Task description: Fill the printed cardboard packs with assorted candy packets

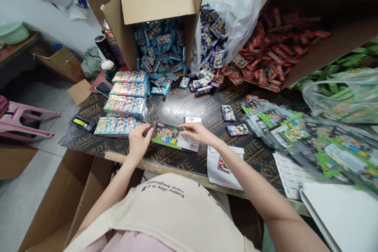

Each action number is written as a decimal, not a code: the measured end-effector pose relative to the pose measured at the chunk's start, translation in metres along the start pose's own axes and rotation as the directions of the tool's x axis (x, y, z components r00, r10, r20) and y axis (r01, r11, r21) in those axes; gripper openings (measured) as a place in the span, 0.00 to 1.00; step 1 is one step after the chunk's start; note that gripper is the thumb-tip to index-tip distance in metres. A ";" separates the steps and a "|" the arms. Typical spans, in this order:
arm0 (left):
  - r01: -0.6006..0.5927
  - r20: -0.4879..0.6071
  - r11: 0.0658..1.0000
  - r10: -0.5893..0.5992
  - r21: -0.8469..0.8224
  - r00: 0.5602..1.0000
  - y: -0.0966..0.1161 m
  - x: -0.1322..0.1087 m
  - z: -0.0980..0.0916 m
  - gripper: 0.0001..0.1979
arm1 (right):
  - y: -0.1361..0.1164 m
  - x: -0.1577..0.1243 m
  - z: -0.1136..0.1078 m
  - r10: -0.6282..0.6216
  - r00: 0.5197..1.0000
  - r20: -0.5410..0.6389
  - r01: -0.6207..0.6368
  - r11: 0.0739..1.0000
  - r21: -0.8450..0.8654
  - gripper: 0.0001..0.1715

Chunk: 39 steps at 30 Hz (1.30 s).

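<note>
A printed plastic bag (167,137) with a green strip and a see-through right part lies between my hands, near the table's front edge. My left hand (139,141) pinches its left end. My right hand (198,132) has its fingers closed on the bag's upper right edge. Just behind that hand is a small white packet (192,119), partly covered. Off to the right lie two purple packets, one upright to the view (228,113) and one lengthwise (238,129). Stacked flat packs of colourful packets (124,104) stand left of my left hand.
Behind the table space, a cardboard box (159,4) holds blue packets, a clear bag (236,0) purple ones, and another box red packets (274,55). Flat printed bags (283,126) fan out at right. A white sheet (215,165) and a black tape cutter (82,122) lie near the edge.
</note>
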<state>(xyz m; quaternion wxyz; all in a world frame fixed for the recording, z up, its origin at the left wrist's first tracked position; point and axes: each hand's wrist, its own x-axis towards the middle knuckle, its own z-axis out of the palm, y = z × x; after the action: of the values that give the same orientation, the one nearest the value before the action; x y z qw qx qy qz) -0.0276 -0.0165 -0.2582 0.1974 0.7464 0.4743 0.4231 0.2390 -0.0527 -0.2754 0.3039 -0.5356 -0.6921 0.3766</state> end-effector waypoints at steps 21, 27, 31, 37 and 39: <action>0.645 0.510 0.540 -0.399 -0.540 0.762 -0.004 0.022 0.052 0.26 | -0.003 0.128 -0.009 -0.162 0.976 -0.143 0.210 0.862 0.461 0.64; 0.795 0.736 0.033 -0.358 -0.605 0.575 0.038 0.034 0.054 0.22 | -0.025 0.027 -0.006 -0.221 0.967 -0.127 0.255 0.842 0.475 0.62; 0.784 0.701 0.194 -0.358 -0.590 0.616 0.064 0.024 0.060 0.19 | -0.024 -0.017 -0.013 -0.174 0.966 -0.193 0.212 0.957 0.199 0.57; 0.648 0.529 0.506 -0.378 -0.569 0.760 0.082 0.012 0.060 0.15 | -0.033 -0.051 -0.016 -0.303 0.910 -0.282 0.219 0.931 -0.293 0.48; 0.576 0.488 0.616 -0.331 -0.537 0.808 0.086 0.007 0.059 0.13 | -0.036 -0.056 -0.015 -0.337 0.906 -0.257 0.222 0.894 -0.389 0.47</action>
<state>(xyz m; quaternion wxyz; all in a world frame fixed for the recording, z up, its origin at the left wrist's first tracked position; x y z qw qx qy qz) 0.0683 -0.0453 -0.2281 0.6298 0.5397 0.4259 0.3614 0.2462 -0.1089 -0.2379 0.3624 -0.5280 -0.7605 0.1073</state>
